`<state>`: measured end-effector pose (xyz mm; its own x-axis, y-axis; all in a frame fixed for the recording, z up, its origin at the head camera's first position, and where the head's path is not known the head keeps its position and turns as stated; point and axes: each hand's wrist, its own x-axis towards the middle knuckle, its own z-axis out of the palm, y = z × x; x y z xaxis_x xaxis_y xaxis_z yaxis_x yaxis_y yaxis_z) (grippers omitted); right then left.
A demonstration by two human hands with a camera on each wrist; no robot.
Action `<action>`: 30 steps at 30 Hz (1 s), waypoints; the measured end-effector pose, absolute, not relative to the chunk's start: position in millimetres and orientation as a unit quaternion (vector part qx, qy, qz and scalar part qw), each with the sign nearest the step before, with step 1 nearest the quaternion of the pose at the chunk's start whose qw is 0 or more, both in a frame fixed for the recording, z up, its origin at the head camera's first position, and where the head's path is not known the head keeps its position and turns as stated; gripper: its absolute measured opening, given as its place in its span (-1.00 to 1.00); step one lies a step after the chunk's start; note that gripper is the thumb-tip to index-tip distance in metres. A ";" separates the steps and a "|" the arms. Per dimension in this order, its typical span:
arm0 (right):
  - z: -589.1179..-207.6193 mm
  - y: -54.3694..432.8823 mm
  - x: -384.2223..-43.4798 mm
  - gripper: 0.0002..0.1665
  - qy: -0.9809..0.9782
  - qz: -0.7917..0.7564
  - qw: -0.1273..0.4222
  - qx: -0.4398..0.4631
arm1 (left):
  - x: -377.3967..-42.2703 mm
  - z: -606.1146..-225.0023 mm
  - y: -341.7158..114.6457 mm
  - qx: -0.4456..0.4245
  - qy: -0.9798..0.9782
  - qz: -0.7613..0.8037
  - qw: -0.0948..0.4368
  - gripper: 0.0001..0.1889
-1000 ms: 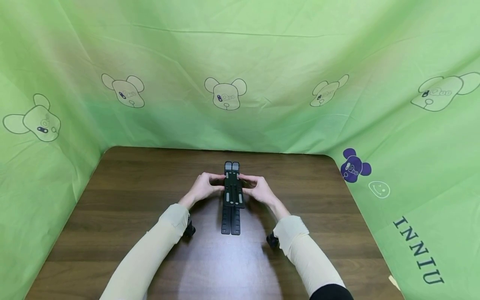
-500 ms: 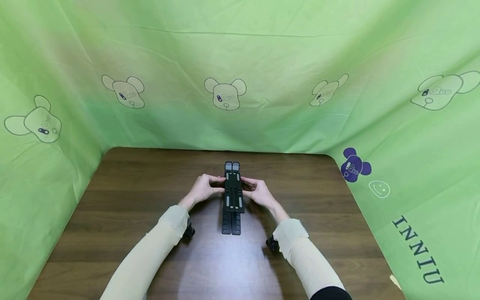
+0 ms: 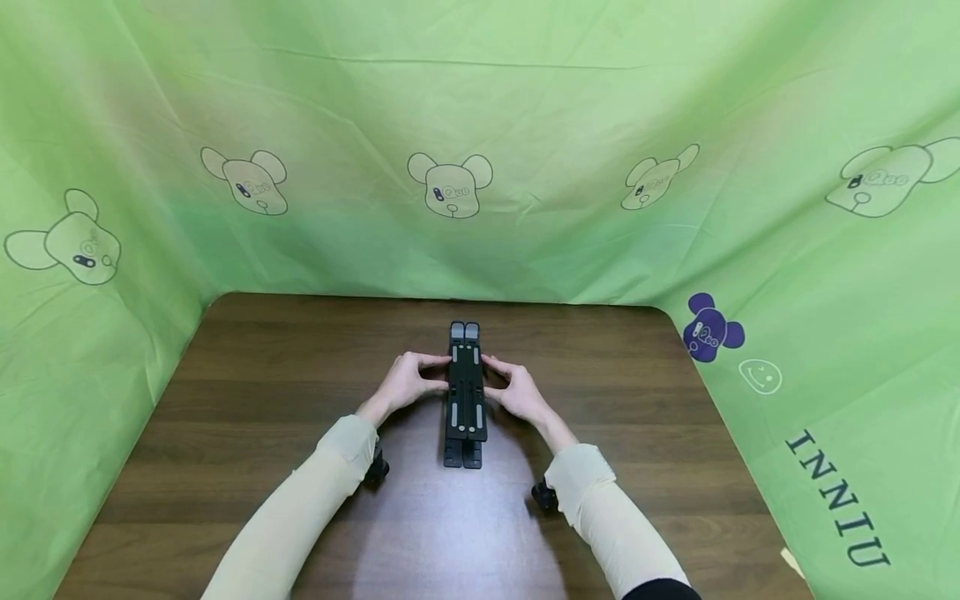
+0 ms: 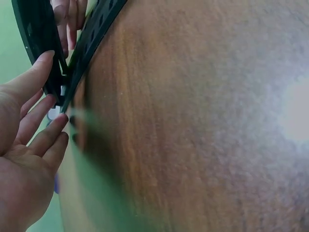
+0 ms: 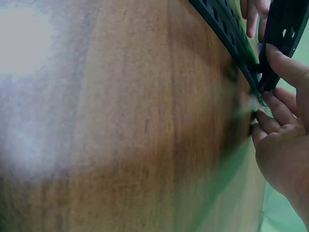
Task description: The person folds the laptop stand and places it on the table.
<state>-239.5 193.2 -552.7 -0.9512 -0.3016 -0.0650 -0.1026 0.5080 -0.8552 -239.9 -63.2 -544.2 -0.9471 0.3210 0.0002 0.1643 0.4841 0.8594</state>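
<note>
A narrow black folding laptop stand (image 3: 467, 392) with pale grey pads sits lengthwise on the table. My left hand (image 3: 408, 379) holds its left side and my right hand (image 3: 517, 392) its right side, both around mid-length or a little beyond. In the left wrist view, the thumb of my left hand (image 4: 21, 154) lies against the upper part, and its fingers reach the hinged end. The right wrist view shows my right hand (image 5: 285, 140) gripping the same way on the other side. Upper arm and slotted base bar (image 5: 229, 36) meet in a narrow V.
The brown wooden table (image 3: 285, 358) extends around the stand. A green printed curtain (image 3: 562, 250) hangs along its back and sides. Black wrist devices (image 3: 545, 495) sit under both cuffs. A small pale scrap (image 3: 791, 562) shows at the right edge.
The stand's upper part has swung down towards me, so its near end covers more of the base bars. Both hands have shifted slightly nearer, still holding the sides.
</note>
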 end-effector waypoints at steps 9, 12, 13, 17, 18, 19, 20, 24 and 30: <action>-553.4 192.5 -234.3 -0.21 0.885 -0.439 0.090 -0.126 | -239.8 -549.6 -61.3 0.164 0.880 0.441 0.066 -0.45; -571.2 196.9 -241.9 -0.19 0.890 -0.427 0.084 -0.137 | -239.1 -551.0 -59.8 0.171 0.887 0.425 0.058 -0.45; -577.1 198.5 -244.2 -0.18 0.890 -0.427 0.083 -0.139 | -238.9 -551.4 -59.3 0.174 0.889 0.420 0.056 -0.45; -597.1 203.9 -252.3 -0.15 0.892 -0.417 0.063 -0.163 | -236.6 -551.0 -58.2 0.181 0.897 0.401 0.046 -0.44; -595.3 203.7 -250.6 -0.17 0.891 -0.417 0.055 -0.168 | -236.4 -551.2 -58.2 0.184 0.899 0.395 0.043 -0.44; -590.1 202.5 -247.8 -0.17 0.890 -0.421 0.055 -0.169 | -236.1 -551.5 -58.2 0.185 0.900 0.393 0.042 -0.44; -586.8 201.6 -246.1 -0.17 0.888 -0.424 0.053 -0.171 | -236.0 -551.9 -58.4 0.187 0.901 0.389 0.040 -0.44; -581.8 200.6 -241.9 -0.17 0.886 -0.427 0.047 -0.175 | -238.8 -558.8 -59.4 0.206 0.904 0.375 0.025 -0.45; -585.3 200.7 -241.7 -0.14 0.897 -0.407 0.050 -0.165 | -244.9 -570.7 -59.6 0.229 0.911 0.343 0.008 -0.46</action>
<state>-241.7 200.7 -585.3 -0.9402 -0.3376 0.0443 -0.2556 0.6136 -0.7471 -244.9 -59.6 -570.7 -0.8946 0.4233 0.1430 0.4125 0.6596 0.6283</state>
